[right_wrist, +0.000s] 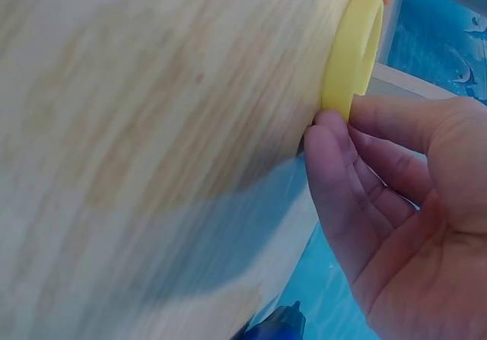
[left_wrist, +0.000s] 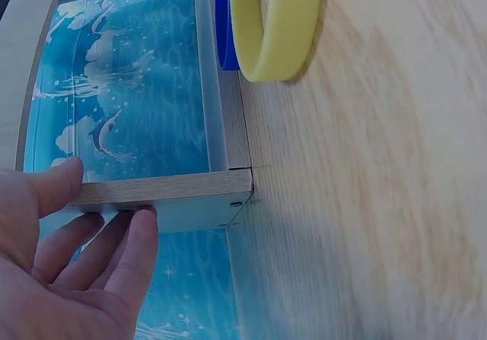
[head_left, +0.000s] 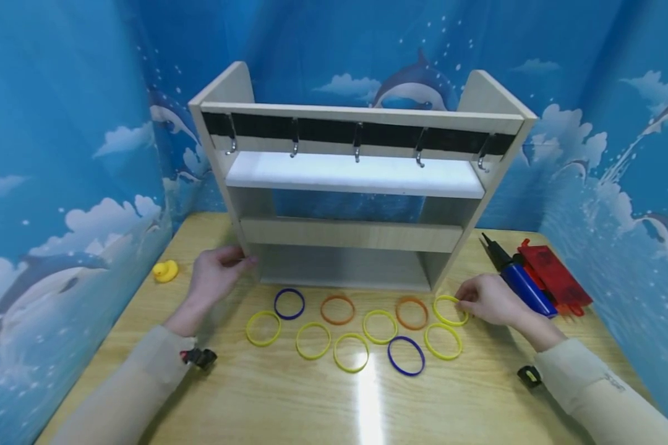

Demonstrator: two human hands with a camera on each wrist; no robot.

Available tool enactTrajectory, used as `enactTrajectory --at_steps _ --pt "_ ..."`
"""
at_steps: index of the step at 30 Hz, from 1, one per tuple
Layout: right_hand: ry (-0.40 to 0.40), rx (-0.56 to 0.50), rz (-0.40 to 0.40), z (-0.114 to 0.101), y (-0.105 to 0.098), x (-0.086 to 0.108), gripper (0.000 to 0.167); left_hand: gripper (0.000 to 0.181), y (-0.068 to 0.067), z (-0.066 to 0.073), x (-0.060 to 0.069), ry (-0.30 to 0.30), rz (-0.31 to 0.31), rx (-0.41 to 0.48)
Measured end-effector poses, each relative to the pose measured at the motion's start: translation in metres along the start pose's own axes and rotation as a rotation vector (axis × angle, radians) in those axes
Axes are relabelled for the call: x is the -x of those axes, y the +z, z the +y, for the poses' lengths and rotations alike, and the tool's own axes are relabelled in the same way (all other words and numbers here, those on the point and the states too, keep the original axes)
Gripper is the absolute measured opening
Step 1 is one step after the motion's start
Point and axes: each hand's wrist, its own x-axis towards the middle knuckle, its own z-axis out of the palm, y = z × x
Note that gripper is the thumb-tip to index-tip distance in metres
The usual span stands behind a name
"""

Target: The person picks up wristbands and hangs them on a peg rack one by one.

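My right hand point(head_left: 488, 299) pinches the edge of a yellow ring point(head_left: 450, 311) between thumb and fingertips. In the right wrist view that yellow ring point(right_wrist: 354, 55) is tilted up at the tabletop. My left hand point(head_left: 216, 276) grips the left side panel of a pale wooden shelf point(head_left: 351, 237). In the left wrist view the thumb lies on one face of the panel point(left_wrist: 163, 190) and the fingers on the other. Between the hands lie several yellow rings point(head_left: 351, 353), two orange rings point(head_left: 337, 309) and two blue rings point(head_left: 289, 304).
Several metal hooks point(head_left: 357, 142) hang from a black strip across the shelf's upper front. A yellow rubber duck point(head_left: 165, 271) sits at the left. A blue pump-like object point(head_left: 529, 289) and a red object point(head_left: 556, 275) lie at the right. Dolphin-print curtains point(head_left: 67, 185) surround the table.
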Motion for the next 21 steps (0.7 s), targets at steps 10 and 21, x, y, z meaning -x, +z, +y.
enactTrajectory --at_steps 10,21 --pt "0.029 -0.039 0.011 -0.002 -0.004 0.006 0.005 0.034 0.000 0.000 0.000 -0.025 0.005 0.021" --pt "0.071 -0.087 0.001 -0.008 -0.015 0.014 0.003 0.037 -0.001 0.004 0.002 -0.061 -0.001 0.048"
